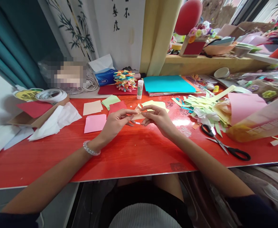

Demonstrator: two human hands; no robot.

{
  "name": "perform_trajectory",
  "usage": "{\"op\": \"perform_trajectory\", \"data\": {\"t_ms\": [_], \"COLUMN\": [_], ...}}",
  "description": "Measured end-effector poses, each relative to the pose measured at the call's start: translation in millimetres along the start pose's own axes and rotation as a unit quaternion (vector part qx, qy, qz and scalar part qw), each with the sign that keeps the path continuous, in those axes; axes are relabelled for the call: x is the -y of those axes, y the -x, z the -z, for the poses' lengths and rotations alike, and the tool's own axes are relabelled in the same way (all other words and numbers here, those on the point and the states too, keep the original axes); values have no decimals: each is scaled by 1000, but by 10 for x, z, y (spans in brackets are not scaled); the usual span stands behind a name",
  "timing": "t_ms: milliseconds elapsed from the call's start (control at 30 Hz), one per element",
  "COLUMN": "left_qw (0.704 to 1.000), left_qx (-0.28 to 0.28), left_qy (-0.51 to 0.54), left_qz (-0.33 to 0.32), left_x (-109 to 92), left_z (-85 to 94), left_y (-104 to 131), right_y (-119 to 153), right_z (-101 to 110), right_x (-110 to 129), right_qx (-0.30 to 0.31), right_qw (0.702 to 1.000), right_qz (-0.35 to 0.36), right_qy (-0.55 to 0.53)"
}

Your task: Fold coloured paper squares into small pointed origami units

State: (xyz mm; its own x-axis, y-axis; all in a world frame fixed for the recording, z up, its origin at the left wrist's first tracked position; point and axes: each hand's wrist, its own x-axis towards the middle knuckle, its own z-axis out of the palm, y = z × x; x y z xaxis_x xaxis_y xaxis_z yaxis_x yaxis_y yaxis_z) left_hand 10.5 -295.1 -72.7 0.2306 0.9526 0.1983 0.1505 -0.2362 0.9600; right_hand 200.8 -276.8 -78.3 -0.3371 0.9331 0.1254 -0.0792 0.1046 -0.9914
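Observation:
Between my hands, above the red table [134,155], is a small folded piece of peach paper [139,116]. My left hand [117,122] pinches its left side, and my right hand [156,117] holds its right side with fingers bent together. Behind them a glue stick [140,89] stands upright. Stacks of square paper lie near my left hand: pink [95,123], peach [92,107], green [110,101] and red [117,106]. Yellow paper [156,104] lies just behind my right hand, partly covered by it.
Black-handled scissors [220,142] lie open at the right, beside a pile of paper strips [200,104]. Blue sheets [168,84], a spiky paper ball [125,80] and a tissue pack [104,76] are at the back. A cardboard box [27,118] sits left.

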Motion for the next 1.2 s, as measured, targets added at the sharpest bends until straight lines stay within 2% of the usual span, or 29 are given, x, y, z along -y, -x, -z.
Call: {"op": "perform_trajectory", "data": {"t_ms": [300, 633, 967, 1200], "left_qw": [999, 999, 998, 999], "left_qx": [-15, 12, -6, -3], "left_qy": [38, 8, 50, 33], "left_qz": [34, 34, 33, -1], "left_x": [-25, -81, -24, 27], "left_z": [7, -6, -35, -36], "left_y": [-22, 21, -5, -19], "right_y": [-9, 3, 17, 15], "right_z": [-3, -68, -83, -74], "right_x": [-3, 41, 34, 15], "right_qx": [12, 9, 18, 41], "right_qw": [1000, 1000, 999, 996], "right_qz": [7, -19, -15, -75], "right_qy": [-26, -3, -30, -19]}}
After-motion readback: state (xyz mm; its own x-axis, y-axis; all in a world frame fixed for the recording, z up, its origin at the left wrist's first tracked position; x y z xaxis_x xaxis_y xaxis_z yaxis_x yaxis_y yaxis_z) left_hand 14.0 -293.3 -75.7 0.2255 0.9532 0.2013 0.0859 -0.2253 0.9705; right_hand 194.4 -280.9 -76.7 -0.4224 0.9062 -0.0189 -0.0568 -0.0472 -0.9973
